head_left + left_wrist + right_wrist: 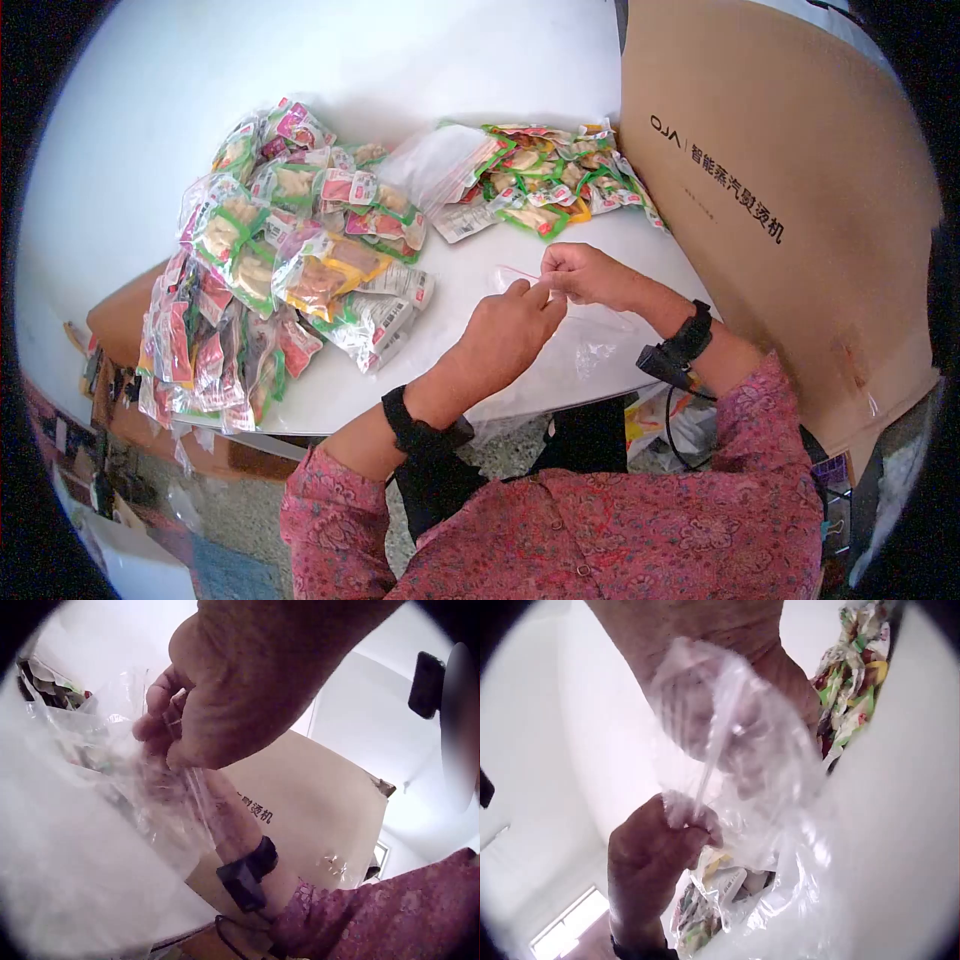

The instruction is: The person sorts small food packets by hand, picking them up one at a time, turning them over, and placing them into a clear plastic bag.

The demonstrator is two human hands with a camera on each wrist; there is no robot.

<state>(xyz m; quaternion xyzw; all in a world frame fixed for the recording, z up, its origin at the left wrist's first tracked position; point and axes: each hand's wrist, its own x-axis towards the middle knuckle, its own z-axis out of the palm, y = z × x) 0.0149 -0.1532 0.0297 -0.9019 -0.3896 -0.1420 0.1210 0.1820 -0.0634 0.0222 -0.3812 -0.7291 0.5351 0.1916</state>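
Note:
A clear plastic bag (590, 345) with a thin red line along its top hangs between the two hands over the white table. My left hand (500, 335) pinches its edge with curled fingers, also seen in the left wrist view (247, 682). Close beside it, my right hand (590, 275) pinches the same edge; the fingertips of both hands nearly meet. In the right wrist view the see-through film (780, 772) spreads in front of the right hand and down past the left hand (649, 855). Nothing is visible inside the bag.
A large heap of sealed food packs (290, 260) covers the table's left side. Behind the hands lie more packs (560, 170), beside a stack of flat clear bags (430, 170). A tall cardboard box (780, 200) stands along the right side.

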